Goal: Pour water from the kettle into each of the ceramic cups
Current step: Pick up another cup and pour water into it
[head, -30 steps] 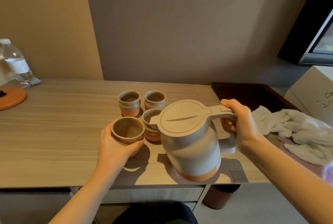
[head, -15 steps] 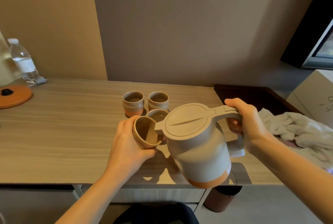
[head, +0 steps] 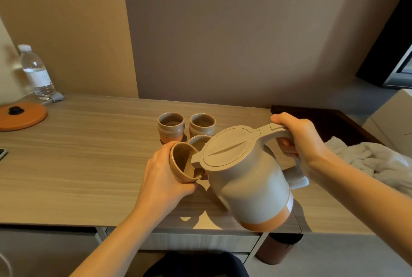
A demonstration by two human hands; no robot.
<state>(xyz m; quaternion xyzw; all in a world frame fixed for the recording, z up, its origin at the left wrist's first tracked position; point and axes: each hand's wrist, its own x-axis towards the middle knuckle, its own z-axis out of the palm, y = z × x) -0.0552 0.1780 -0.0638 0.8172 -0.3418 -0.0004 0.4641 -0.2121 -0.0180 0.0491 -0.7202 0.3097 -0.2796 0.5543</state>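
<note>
Orange round disc [head: 22,116] with a black knob on it sits at the far left of my wooden desk [head: 89,165]. A clear water bottle [head: 36,71] stands upright just behind it, close to the wall.

Around the middle, two ceramic cups stand side by side, the back-left cup [head: 171,128] and the back-right cup [head: 202,126]. Both are upright, greyish on top with an orange band at the bottom. A third cup [head: 199,141] sits just in front of those two, mostly hidden, so only its rim shows.

My left hand [head: 165,178] has fingers and thumb wrapped round the fourth cup [head: 181,165]. It's lifted off the desk and tipped so the mouth faces right, toward the kettle [head: 245,176].

The kettle is grey with an orange band round the base and its lid is down. It's up in the air and leaning left, with the spout right at the mouth of the fourth cup. Honestly can't tell if any water is coming out.

My right hand [head: 301,140] is curled round the kettle handle with the thumb lying along the top.

Past that, a dark tray [head: 334,120] sits at the right end of the desk, and a crumpled white towel [head: 367,158] lies over at the far right.
</note>
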